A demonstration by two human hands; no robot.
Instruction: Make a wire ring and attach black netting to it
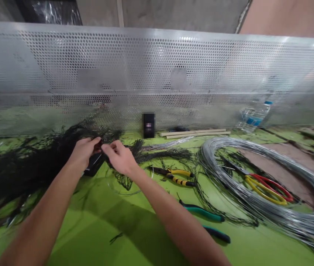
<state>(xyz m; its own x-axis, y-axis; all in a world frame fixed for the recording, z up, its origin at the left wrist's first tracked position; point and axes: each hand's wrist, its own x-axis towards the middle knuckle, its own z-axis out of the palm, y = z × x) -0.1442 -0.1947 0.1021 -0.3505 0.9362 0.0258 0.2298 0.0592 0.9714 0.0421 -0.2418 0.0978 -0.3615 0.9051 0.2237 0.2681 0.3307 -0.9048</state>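
Note:
My left hand (86, 148) and my right hand (120, 156) are close together at the right end of a large heap of black netting (43, 159). The fingers of both are closed in a pinch on thin black strands, though the fingertips partly hide what is between them. Below the right hand hangs a loose bunch of the netting (124, 180), near a thin bent wire (151, 176). A shiny black object (93, 164), partly covered, lies under the hands. More dark strands (170, 154) stretch off to the right.
Yellow-and-black pliers (180, 172) and green-handled pliers (202, 212) lie right of my arms. Red-and-yellow scissors (270, 181) rest inside a big wire coil (210, 157). Pale sticks (195, 133), a dark box (149, 125) and a plastic bottle (253, 121) are by the perforated metal panel (145, 55).

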